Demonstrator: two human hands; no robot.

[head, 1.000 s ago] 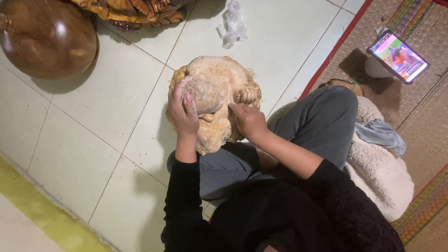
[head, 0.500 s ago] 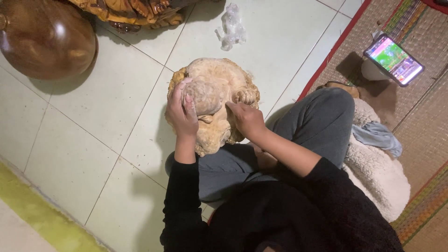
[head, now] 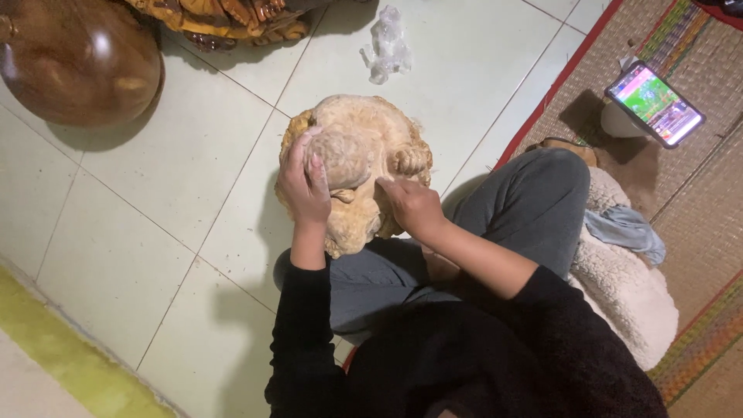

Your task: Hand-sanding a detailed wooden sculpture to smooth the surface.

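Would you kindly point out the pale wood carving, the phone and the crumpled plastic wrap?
pale wood carving (head: 364,139), head view, on its rounded top.
phone (head: 655,104), head view, middle of its lit screen.
crumpled plastic wrap (head: 387,46), head view, on its middle.

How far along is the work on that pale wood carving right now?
Done: the pale, unfinished rounded wood carving already shows shaped curls. In hand: the left hand steadies its side while the right hand presses on its front. Left: its surface is dull and raw beside the glossy dark-brown polished wooden piece.

Pale tiled floor (head: 155,201), crumpled plastic (head: 387,46), woven mat (head: 696,193)
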